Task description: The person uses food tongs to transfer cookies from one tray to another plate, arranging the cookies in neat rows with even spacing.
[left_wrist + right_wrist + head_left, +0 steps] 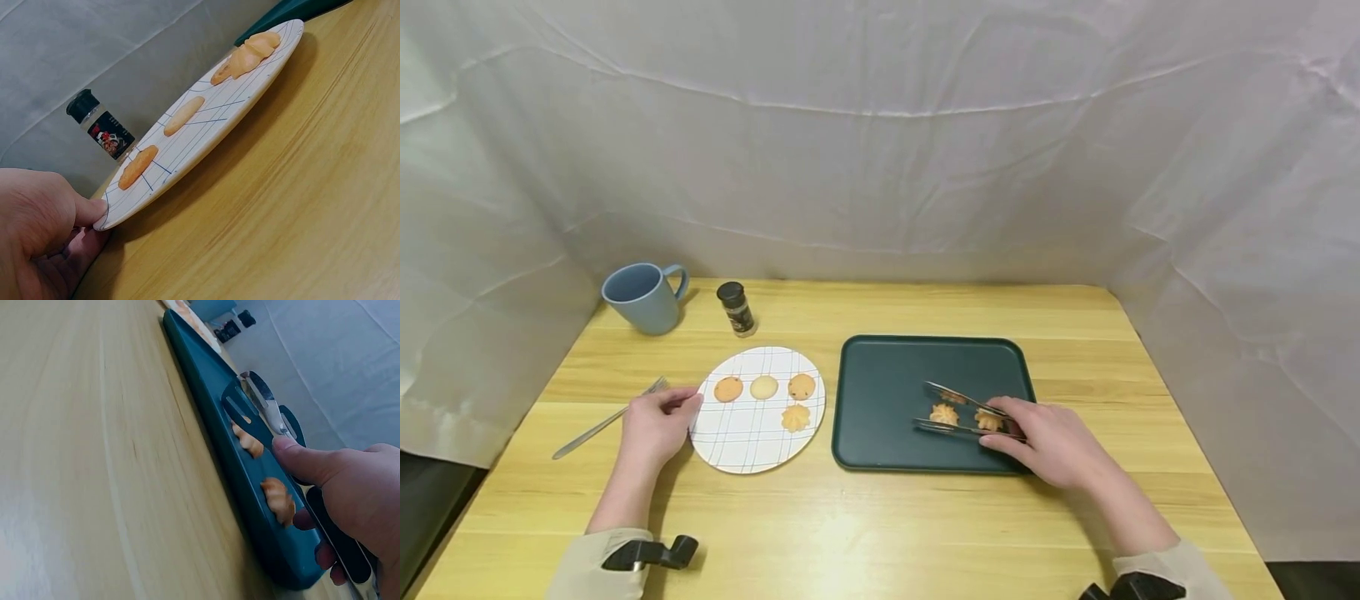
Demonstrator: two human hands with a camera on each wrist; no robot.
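Observation:
My left hand [658, 421] pinches the left rim of a white plate [730, 437] with blue lines, thumb on top. On this plate are three round cookies [763, 387] in a row and one flower-shaped cookie [796, 418]. My right hand [1056, 442] holds metal tongs [272, 415] over a dark green tray [880, 392]. The tong arms are spread, one to each side of a flower-shaped cookie [943, 415]. Close to my right fingers lies a second flower-shaped cookie [988, 419]. Another cookie [953, 398] is partly hidden by the far tong arm.
A fork [598, 432] lies left of the plate, beside my left hand. Behind the plate stand a blue mug [647, 304] and a black-capped spice jar [737, 310]. Pale cloth [865, 183] hangs around the wooden table [820, 533].

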